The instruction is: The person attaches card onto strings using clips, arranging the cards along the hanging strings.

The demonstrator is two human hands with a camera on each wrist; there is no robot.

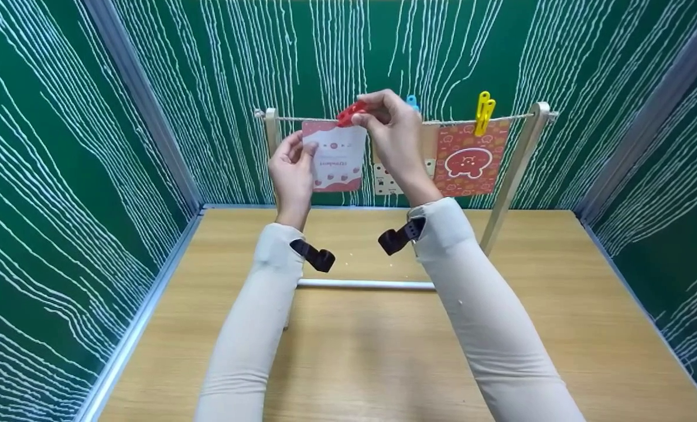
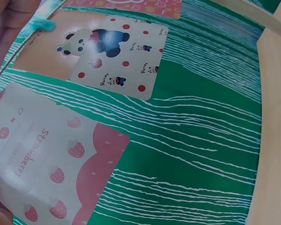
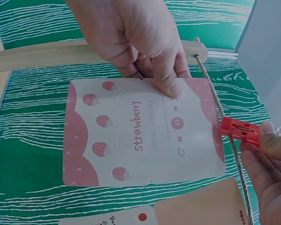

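Note:
My left hand (image 1: pixel 290 176) pinches the side edge of a pink and white strawberry card (image 3: pixel 126 133), thumb on the front. The card hangs upside down at the left part of a thin rope (image 3: pixel 239 173), its top edge along the rope. Between thumb and fingers, my right hand (image 1: pixel 396 138) pinches a red clothespin (image 3: pixel 241 131). The clothespin's tip meets the rope and the card's top edge; whether it bites the card I cannot tell. Behind my right hand hangs a panda card (image 2: pixel 126 61), partly hidden in the head view, with a blue clothespin (image 1: pixel 412 102) at its top.
A red bear card (image 1: pixel 468 161) hangs at the right under a yellow clothespin (image 1: pixel 484 114). Wooden posts (image 1: pixel 515 173) hold the rope's ends, and a white bar (image 1: pixel 366 285) runs low between them. Green, white-streaked walls (image 1: pixel 149 47) surround the wooden table (image 1: pixel 348 351).

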